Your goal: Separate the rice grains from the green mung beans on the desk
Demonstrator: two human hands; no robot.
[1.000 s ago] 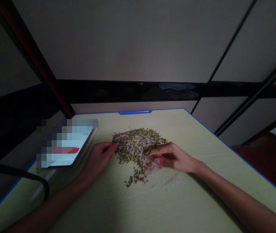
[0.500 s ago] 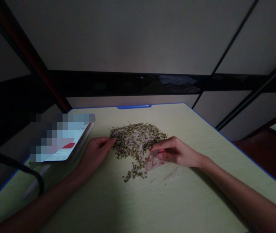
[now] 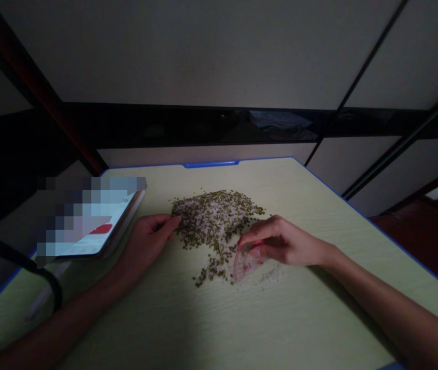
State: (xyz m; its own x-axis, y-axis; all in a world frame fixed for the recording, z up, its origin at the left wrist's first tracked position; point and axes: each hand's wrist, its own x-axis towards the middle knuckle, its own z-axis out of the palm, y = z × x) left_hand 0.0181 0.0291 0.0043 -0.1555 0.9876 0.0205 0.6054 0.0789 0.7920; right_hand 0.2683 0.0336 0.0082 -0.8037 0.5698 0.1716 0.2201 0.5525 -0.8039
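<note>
A heap of small green beans mixed with white rice-like grains (image 3: 216,213) lies spread on the table, with a narrow tail of beans reaching toward me. My right hand (image 3: 280,241) pinches a clear, pink-tinted protractor (image 3: 244,264) at the heap's right front side. The protractor's curved edge is next to the tail of beans. At the heap's left edge is my left hand (image 3: 151,236), its fingers curled and the thumb pressed against them; whether anything is inside is hidden. A small scatter of pale grains (image 3: 272,275) lies just in front of my right hand.
The pale table (image 3: 203,329) has a blue rim and a blue handle (image 3: 211,164) at its far edge. A tablet-like device with a lit, partly blurred screen (image 3: 99,226) stands tilted at the left. A dark cable (image 3: 51,280) curves in front of it. Cabinet panels (image 3: 199,56) rise behind.
The view has shifted slightly. The protractor in my right hand has turned a little, so its curved edge shows more clearly. My left hand stays at the heap's left edge.
</note>
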